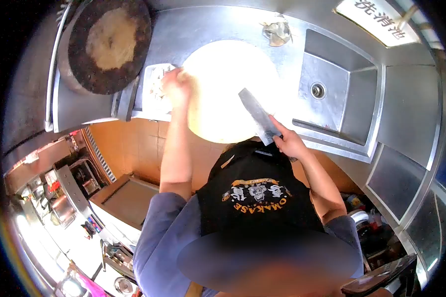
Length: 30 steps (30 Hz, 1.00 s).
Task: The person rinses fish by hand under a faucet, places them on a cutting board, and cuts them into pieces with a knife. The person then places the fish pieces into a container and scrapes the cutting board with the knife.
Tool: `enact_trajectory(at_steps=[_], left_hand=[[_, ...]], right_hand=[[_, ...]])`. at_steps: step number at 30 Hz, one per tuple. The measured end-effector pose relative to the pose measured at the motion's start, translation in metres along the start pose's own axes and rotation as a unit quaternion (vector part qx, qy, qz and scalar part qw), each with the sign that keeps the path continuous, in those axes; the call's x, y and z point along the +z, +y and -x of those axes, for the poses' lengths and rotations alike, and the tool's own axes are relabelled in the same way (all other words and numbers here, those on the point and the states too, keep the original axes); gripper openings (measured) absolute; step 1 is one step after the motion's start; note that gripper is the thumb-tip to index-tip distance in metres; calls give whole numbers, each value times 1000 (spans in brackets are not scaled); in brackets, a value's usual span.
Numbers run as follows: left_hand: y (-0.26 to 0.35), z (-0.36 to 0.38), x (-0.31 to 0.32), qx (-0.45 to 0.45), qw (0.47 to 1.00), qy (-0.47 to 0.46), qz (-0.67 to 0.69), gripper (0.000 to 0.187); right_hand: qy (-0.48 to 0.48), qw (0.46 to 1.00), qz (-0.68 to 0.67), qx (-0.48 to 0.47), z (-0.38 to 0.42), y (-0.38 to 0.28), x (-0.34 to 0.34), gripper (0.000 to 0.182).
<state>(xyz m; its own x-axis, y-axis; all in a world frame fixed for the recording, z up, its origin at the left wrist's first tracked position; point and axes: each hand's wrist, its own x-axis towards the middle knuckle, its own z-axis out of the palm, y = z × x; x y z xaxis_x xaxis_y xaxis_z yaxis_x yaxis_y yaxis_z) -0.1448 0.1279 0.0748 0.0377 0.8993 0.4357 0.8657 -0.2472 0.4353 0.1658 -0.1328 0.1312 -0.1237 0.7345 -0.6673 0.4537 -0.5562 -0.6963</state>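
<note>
My right hand [289,143] is closed round the handle of a cleaver [256,113]. The cleaver's broad blade points up and left over the near right part of a round, pale board [228,94], whose surface is washed out by glare. At the board's left edge, my left hand [177,86] is over the right side of a white tray [149,89] with small pale pieces in it. This hand is smeared by motion, so its fingers and anything in them cannot be made out.
A large dark round pan [74,54] with a brown middle stands at the left. Behind the board, a crumpled bag [276,32] lies on the metal counter [183,24]. A steel sink [327,94] is at the right. A black apron [252,213] shows below.
</note>
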Motion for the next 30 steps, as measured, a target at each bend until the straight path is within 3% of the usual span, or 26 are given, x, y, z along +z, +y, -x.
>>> enact_trajectory(at_steps=[2,4,5,7,9,11,15,17,19,21,24,26,28,30], left_hand=[[72,-17,57,105,987,-32,119,14],[139,-27,122,103,984,-88,118,12],[170,-31,147,87,982,-149,80,17],[219,-44,184,40,959,-275,-60,30],[232,-47,224,-5,927,-336,-167,34],[231,-46,235,-35,926,-351,-134,34],[235,-69,178,-60,927,-367,-41,31],[204,-73,172,-20,945,-326,-20,21],[186,-80,147,-74,893,-328,299,15],[176,-87,121,-100,893,-317,304,15],[152,-90,87,-118,857,-280,415,11],[147,-86,58,-133,861,-270,410,13],[141,-79,36,-148,862,-260,410,15],[138,-69,18,-169,813,-313,461,16]], right_hand=[[22,998,5,-51,-11,15,-2,70],[56,982,57,-168,-30,40,-1,69],[20,993,44,-108,-28,27,-10,69],[-4,994,41,-99,-26,15,-22,69],[-25,996,52,-75,-30,16,-27,69],[-51,995,63,-53,-29,23,-32,69],[-42,994,19,-103,-31,32,-40,70],[-58,994,28,-85,-33,33,-42,73],[-59,994,25,-92,-32,30,-45,72],[-82,995,21,-50,-32,25,-48,72],[-73,996,-2,-46,-31,28,-42,71],[-87,995,-56,-2,-26,21,-38,72],[-74,993,-87,-17,-23,26,-27,72],[-32,987,-150,-39,-22,26,-14,74]])
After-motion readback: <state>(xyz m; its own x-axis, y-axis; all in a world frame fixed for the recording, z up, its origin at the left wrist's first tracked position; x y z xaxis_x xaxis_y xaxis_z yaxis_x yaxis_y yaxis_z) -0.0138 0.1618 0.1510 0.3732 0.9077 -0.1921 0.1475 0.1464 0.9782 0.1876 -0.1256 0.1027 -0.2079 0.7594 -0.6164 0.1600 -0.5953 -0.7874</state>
